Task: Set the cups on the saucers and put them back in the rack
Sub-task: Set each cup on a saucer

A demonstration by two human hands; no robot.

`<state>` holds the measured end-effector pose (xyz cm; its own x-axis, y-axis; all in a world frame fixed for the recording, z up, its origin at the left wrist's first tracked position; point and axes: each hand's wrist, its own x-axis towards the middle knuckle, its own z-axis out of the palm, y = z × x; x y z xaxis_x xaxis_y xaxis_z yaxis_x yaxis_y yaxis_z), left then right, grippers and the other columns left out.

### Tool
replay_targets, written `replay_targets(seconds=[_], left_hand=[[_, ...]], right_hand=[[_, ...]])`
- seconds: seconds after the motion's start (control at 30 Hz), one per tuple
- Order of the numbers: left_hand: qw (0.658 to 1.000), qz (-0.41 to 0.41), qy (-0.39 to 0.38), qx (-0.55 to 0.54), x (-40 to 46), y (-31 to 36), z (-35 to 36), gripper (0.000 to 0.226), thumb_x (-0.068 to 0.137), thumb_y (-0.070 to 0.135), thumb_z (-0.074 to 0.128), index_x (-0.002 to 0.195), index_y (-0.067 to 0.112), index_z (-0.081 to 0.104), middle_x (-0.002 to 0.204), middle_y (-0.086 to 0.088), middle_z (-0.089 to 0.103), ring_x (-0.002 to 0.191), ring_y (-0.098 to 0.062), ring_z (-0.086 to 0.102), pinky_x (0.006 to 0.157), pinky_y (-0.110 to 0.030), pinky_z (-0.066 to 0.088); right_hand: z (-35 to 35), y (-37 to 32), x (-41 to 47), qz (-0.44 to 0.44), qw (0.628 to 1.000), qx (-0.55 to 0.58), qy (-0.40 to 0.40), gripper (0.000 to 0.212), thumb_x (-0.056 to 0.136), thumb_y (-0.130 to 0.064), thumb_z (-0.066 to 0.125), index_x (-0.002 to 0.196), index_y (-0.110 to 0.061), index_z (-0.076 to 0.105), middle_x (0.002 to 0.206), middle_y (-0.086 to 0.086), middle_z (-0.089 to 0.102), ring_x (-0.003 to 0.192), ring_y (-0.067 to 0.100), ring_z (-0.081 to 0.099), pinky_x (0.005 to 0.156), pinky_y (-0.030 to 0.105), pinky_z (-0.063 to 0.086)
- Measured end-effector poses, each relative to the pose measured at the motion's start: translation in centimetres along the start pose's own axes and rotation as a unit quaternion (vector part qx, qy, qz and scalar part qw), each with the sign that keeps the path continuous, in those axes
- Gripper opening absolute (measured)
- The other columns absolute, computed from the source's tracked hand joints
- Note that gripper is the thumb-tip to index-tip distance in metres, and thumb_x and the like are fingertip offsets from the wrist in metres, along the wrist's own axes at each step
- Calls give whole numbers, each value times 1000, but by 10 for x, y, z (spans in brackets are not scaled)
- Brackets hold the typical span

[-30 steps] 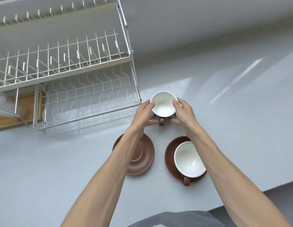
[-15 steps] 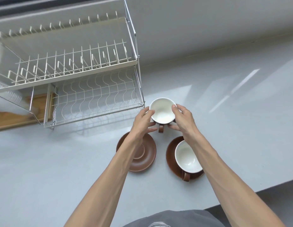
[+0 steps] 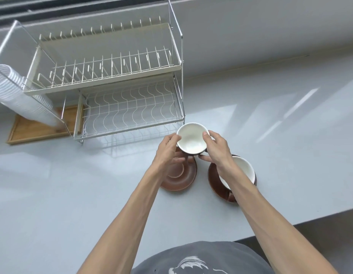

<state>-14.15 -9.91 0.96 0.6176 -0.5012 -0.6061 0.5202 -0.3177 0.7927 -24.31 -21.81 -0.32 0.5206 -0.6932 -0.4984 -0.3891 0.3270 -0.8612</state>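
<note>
Both hands hold one cup (image 3: 191, 139), white inside and brown outside, lifted off the counter. My left hand (image 3: 168, 150) grips its left side and my right hand (image 3: 216, 148) its right side. The cup hangs over the far edge of a bare brown saucer (image 3: 181, 178). To the right, a second cup (image 3: 243, 171) sits on another brown saucer (image 3: 214, 180), partly hidden by my right forearm. The two-tier wire dish rack (image 3: 132, 113) stands just behind and left of the held cup, with both tiers bare.
A stack of white ribbed plastic cups (image 3: 19, 93) leans at the rack's left end over a wooden tray (image 3: 39, 129). The grey counter (image 3: 290, 135) stretches to the right, and its front edge runs at the lower right. A wall rises behind the rack.
The cup has come up off the counter and moved nearer, now over the left saucer's far edge. The view has tilted up, showing more of the rack.
</note>
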Motion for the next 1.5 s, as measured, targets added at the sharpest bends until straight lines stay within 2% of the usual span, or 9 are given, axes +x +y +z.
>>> replay_targets(seconds=[0.1,0.23,0.4,0.67,0.77,0.9,1.27,1.4,1.5], left_hand=[[1000,4,7,0,-6,-6,-12,9,91,34,57,98,30,61,97,5,65,81,-23,77,87,-47,60],[1000,3,16,2,-13,-16,-25,14,90,36,58,102,28,62,106,2,66,95,-25,74,86,-46,60],[1000,-2,26,-9,-22,-29,-40,24,90,37,59,111,26,62,116,3,63,104,-28,70,88,-46,60],[999,-27,31,-15,-33,-48,-60,30,89,40,58,116,26,61,115,2,65,93,-28,74,82,-38,61],[999,-37,34,-18,-36,-52,-64,31,88,40,58,116,25,61,119,-1,64,94,-29,74,80,-36,61],[999,-34,33,-17,-39,-53,-67,33,90,39,57,119,23,60,123,-2,63,97,-29,73,83,-37,61],[999,-19,25,15,-43,-57,-66,28,91,39,58,119,32,55,119,6,57,102,-27,70,90,-41,58],[999,-10,29,26,-42,-60,-66,23,93,36,58,115,35,56,114,7,60,100,-23,71,87,-40,58],[999,1,39,35,-41,-60,-69,15,93,36,58,109,37,58,112,7,62,97,-17,71,80,-36,59]], right_hand=[[10,8,-9,-5,1000,8,-11,47,100,-38,53,142,-17,50,123,9,63,107,27,68,78,40,63],[20,18,-16,2,1000,4,-13,49,99,-37,53,143,-16,48,122,7,61,109,25,65,79,41,62],[30,32,-27,7,1000,12,-22,48,97,-41,55,142,-23,49,117,0,62,99,10,64,66,28,60],[42,47,-44,15,999,9,-42,39,98,-40,54,135,-27,53,111,-8,62,98,3,61,69,29,58],[46,49,-48,18,998,2,-52,37,99,-38,53,133,-26,57,119,-3,64,108,11,63,73,31,59],[48,50,-51,18,998,-3,-54,36,98,-37,54,133,-26,57,125,1,64,116,19,61,78,35,60],[44,55,-53,27,998,2,-54,39,99,-39,53,136,-28,53,130,-3,61,118,16,61,80,34,60],[42,58,-54,19,998,-2,-63,28,100,-36,49,127,-37,55,123,-9,64,118,14,61,80,33,59],[39,59,-53,3,998,-59,-35,37,101,-36,45,137,-30,53,132,-6,61,124,17,57,96,41,55]])
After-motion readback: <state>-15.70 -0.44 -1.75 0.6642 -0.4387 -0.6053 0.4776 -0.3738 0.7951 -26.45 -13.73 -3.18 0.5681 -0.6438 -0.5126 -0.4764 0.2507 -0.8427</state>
